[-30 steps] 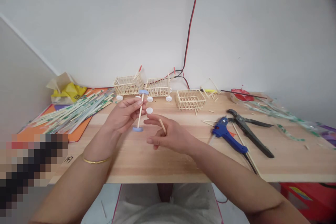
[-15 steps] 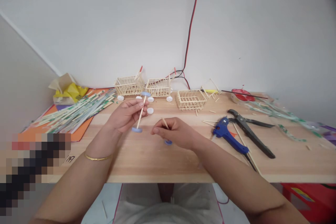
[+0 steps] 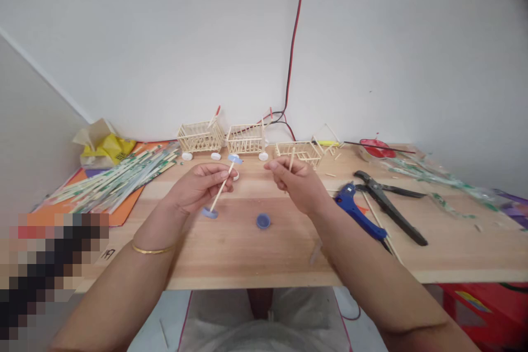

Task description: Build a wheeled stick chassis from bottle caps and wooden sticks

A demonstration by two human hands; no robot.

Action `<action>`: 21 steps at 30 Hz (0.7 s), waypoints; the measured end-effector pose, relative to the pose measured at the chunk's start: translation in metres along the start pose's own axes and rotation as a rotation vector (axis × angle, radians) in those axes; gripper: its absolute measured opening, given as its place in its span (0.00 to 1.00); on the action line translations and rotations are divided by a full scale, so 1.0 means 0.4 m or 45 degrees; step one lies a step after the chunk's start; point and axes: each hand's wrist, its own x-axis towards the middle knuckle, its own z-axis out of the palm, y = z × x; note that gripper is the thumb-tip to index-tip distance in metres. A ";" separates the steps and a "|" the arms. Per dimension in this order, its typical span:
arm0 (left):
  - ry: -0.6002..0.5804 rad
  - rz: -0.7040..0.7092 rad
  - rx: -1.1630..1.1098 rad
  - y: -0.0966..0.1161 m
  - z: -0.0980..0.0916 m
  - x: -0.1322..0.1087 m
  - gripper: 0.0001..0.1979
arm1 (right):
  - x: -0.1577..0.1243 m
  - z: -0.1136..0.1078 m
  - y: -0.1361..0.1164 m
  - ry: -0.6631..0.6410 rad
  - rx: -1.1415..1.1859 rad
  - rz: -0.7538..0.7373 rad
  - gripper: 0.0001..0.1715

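My left hand (image 3: 197, 186) pinches a thin wooden stick with a blue cap on each end (image 3: 221, 187), tilted above the wooden table (image 3: 247, 253). My right hand (image 3: 297, 181) is closed on a short wooden stick (image 3: 291, 158) that points upward. A loose blue bottle cap (image 3: 263, 221) lies on the table between and below my hands. A white cap (image 3: 236, 176) sits just behind the left hand's stick.
Two small stick carts on white wheels (image 3: 200, 137) (image 3: 246, 139) and a wheelless stick basket (image 3: 297, 152) stand at the back. A blue glue gun (image 3: 358, 211) and black pliers (image 3: 388, 204) lie right. Wrapped chopsticks (image 3: 115, 179) lie on an orange mat left. A red tape dispenser (image 3: 375, 148) sits far right.
My right hand rose from the table and moved back with the short stick, leaving the blue cap on the table. My left hand's stick tilted a little more.
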 end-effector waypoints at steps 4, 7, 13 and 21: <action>0.116 0.009 0.263 0.032 -0.039 -0.007 0.15 | 0.026 -0.040 -0.002 0.212 0.044 -0.077 0.18; 0.472 0.145 0.775 0.066 -0.102 -0.017 0.13 | 0.036 -0.065 -0.004 0.291 -0.063 -0.188 0.18; 0.717 -0.140 2.011 0.085 -0.199 -0.011 0.17 | 0.025 -0.083 -0.023 0.366 -0.656 -0.358 0.16; 0.707 -0.289 2.228 0.051 -0.184 0.010 0.11 | 0.030 -0.092 -0.025 0.181 -1.144 -0.565 0.18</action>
